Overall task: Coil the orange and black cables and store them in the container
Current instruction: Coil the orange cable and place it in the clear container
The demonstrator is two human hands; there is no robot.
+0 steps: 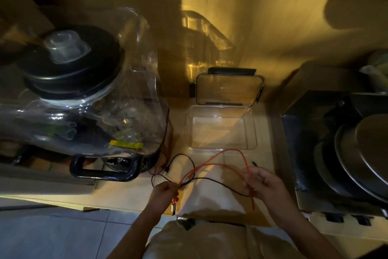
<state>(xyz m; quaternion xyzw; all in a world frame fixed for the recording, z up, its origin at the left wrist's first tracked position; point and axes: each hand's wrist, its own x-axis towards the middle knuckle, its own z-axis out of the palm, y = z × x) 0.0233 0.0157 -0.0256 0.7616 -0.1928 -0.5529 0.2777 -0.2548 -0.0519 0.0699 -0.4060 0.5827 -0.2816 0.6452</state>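
Dim yellow light falls across a pale wooden counter (pixel 130 193) backed by a plain wall, with grey floor tiles showing at the near left. At the far middle of the counter stands a clear rectangular plastic container (pixel 222 127), open and with nothing in it; its clear lid with black clips (pixel 230 86) leans upright just behind it against the wall.

Near the counter's front edge, both hands hold cables. The left hand (pixel 164 190) is closed in a pinch around a thin orange cable (pixel 214 165) and a thin black cable (pixel 218 183) together, and the orange cable's plug end hangs down just below that hand. The right hand (pixel 266 185) is loosely curled, fingers partly bent, with the orange cable running through them and a short tail dangling beneath. Between the hands the orange cable arches in a wide loop whose far side reaches the container's near wall. The black cable sags between the hands and also loops leftward over the counter; one small black plug end shows just beyond the right hand.

On the left stands a large blender with a clear plastic cover and black lid (pixel 84 91), with a black handle (pixel 105 167) at its near side. On the right, round metal pans (pixel 357 153) are stacked on a dark steel surface.
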